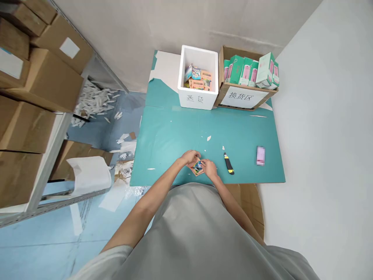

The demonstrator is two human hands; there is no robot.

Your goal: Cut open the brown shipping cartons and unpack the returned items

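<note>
Near the front edge of the table, a small flat orange packet (197, 167) with a colourful printed picture lies between my hands. My left hand (190, 156) has its fingers curled at the packet's upper left edge. Pinching the upper right part is my right hand (209, 169). The fingertips partly cover the packet, so I cannot make out whether it is open. To the right of my right hand lies a black and yellow utility knife (229, 163).
On the teal table (171, 132), a white foam box (198, 99) holds similar packets. Beside it, a cardboard box (244, 96) holds green cartons. A blurred pinkish phone-like object (260, 156) lies right. Shelves with cardboard boxes (49, 77) stand left; scraps litter the floor.
</note>
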